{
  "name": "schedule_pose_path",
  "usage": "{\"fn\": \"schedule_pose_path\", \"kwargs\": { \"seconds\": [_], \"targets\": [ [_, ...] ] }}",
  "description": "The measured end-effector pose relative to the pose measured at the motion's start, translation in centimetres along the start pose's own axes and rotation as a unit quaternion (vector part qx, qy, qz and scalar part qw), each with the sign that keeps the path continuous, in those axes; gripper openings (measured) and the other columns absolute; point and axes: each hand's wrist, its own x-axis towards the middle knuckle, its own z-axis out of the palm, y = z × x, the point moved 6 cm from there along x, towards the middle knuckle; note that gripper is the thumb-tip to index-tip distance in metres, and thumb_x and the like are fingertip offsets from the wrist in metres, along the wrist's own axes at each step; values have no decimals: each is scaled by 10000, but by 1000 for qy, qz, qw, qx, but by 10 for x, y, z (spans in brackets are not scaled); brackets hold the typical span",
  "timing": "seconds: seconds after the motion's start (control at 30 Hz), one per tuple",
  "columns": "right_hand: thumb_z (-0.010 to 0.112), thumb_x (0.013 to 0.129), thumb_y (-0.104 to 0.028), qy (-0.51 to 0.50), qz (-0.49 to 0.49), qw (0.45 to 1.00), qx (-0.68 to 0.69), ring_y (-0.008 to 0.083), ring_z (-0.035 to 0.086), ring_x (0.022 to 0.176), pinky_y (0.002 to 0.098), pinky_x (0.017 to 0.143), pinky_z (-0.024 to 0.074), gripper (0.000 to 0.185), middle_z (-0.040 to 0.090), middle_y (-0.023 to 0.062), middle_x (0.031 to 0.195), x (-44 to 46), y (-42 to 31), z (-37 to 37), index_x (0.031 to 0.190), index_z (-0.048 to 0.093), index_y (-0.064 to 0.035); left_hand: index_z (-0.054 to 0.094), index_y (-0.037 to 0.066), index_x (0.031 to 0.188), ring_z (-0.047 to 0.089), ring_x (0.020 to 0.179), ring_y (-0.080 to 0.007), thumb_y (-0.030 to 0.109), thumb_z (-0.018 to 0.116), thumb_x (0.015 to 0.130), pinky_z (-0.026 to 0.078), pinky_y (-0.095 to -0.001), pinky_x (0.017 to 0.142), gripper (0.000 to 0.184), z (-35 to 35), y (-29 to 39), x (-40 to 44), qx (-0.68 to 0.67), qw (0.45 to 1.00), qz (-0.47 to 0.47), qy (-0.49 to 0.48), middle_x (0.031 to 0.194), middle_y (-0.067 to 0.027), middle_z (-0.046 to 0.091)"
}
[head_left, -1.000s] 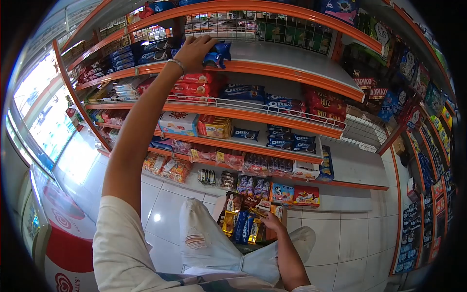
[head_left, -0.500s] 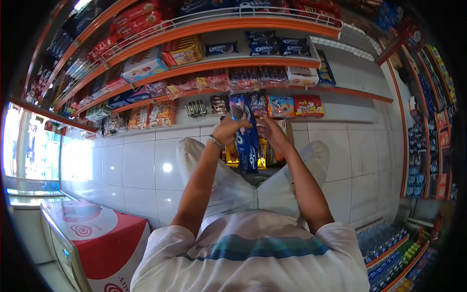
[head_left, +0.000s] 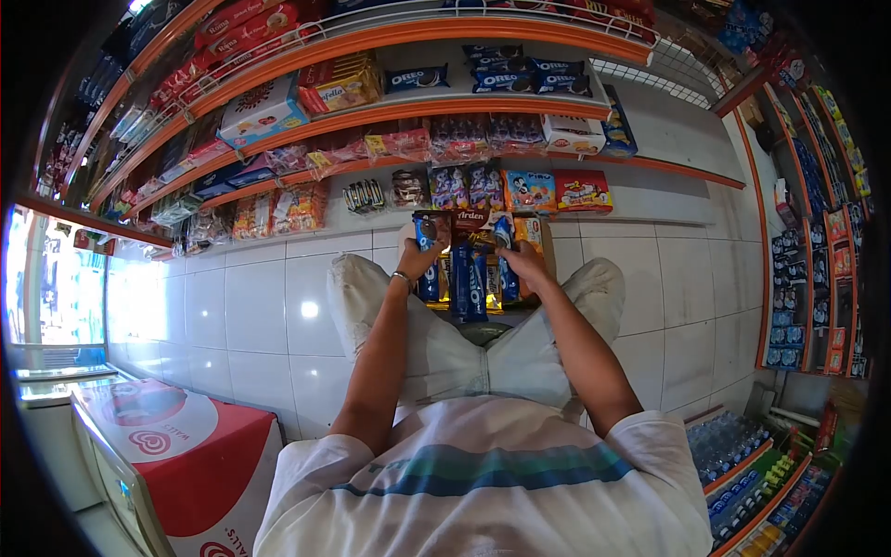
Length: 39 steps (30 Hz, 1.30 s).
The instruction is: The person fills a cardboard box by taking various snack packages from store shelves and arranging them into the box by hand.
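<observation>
My left hand point(head_left: 420, 259) is closed around a blue Oreo pack point(head_left: 428, 232), held upright at the left side of a cardboard box point(head_left: 546, 243). At the box's right side my right hand point(head_left: 526, 264) grips another blue Oreo pack point(head_left: 504, 232). Between the hands, more blue Oreo packs point(head_left: 469, 283) lie in the box with yellow packs beside them. A brown Arden pack point(head_left: 471, 218) shows at the box's far end. The box sits on the floor between my legs, and my hands partly cover its contents.
Orange-edged shelves point(head_left: 371, 123) with snack packs run across the front. On the bottom shelf are a blue Piru box point(head_left: 530, 190) and a red box point(head_left: 583, 190). A red and white freezer point(head_left: 186, 455) stands at the lower left, bottles point(head_left: 729, 446) at the lower right.
My left hand came down from the upper shelf with blue packs to the box. Both hands, together half a second ago, have moved apart, each with an Oreo pack. The view has tilted down.
</observation>
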Motion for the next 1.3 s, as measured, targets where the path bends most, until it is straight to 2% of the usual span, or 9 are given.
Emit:
{"fn": "schedule_pose_path", "kwargs": {
  "seconds": [0.1,0.2,0.27,0.33,0.53,0.87,0.93,1.13,1.3],
  "targets": [
    [690,806,-239,-59,0,997,-44,218,600,949,351,825,470,490,617,132,1056,-9,-1,9,1207,512,-20,149,-67,1336,605,942,-264,386,705,745,505,-349,781,929,18,-64,41,39,993,-105,-22,1088,-194,565],
    [720,762,-203,-130,-16,990,-57,285,598,1034,372,862,466,508,612,176,1138,1,12,29,1190,535,1,35,-70,1378,599,985,-293,398,706,742,501,-371,812,1036,28,-75,45,214,976,-15,-40,1127,-224,560],
    [702,789,-128,-134,-42,980,-142,229,626,928,373,666,539,520,619,112,1102,0,13,33,1256,480,-63,82,-120,1342,572,1038,-328,427,701,739,474,-381,863,1023,29,-71,42,231,972,-1,-50,1154,-269,535],
    [695,792,-118,-142,-23,983,-115,238,631,918,376,650,548,510,621,112,1095,1,15,32,1252,481,-65,177,-220,1271,517,1145,-399,484,693,735,419,-401,966,1024,29,-55,29,264,962,20,-70,1207,-360,485],
    [684,796,-95,-168,44,982,-77,263,642,911,380,623,572,493,617,117,1098,-5,13,26,1242,479,-56,349,-161,1255,541,1106,-399,518,679,725,443,-405,945,922,29,-30,14,390,917,6,-79,1199,-329,508],
    [725,758,-147,-147,13,981,-127,286,627,923,426,735,508,570,616,145,1114,3,13,27,1261,475,-51,329,-100,1300,527,1129,-401,521,648,746,454,-419,938,892,27,-36,10,413,907,5,-87,1300,-318,421],
    [723,758,-146,-140,-10,983,-119,283,627,925,425,738,511,575,615,147,1117,7,15,28,1266,471,-55,386,-100,1243,541,1098,-399,524,677,720,452,-414,922,865,27,-32,10,419,906,45,-44,1173,-319,516],
    [719,757,-148,-124,-29,980,-153,278,625,956,412,669,538,569,615,147,1117,17,25,28,1267,477,-73,276,-65,1354,507,1160,-393,552,653,724,447,-423,950,959,26,-22,2,423,904,-8,-61,1311,-296,402],
    [701,772,-174,-142,-2,979,-149,288,651,752,428,560,520,558,622,163,1062,-7,3,19,1260,456,-60,274,-62,1343,519,1131,-414,550,665,717,451,-424,943,959,27,-23,2,416,908,4,-51,1286,-310,411]
  ]
}}
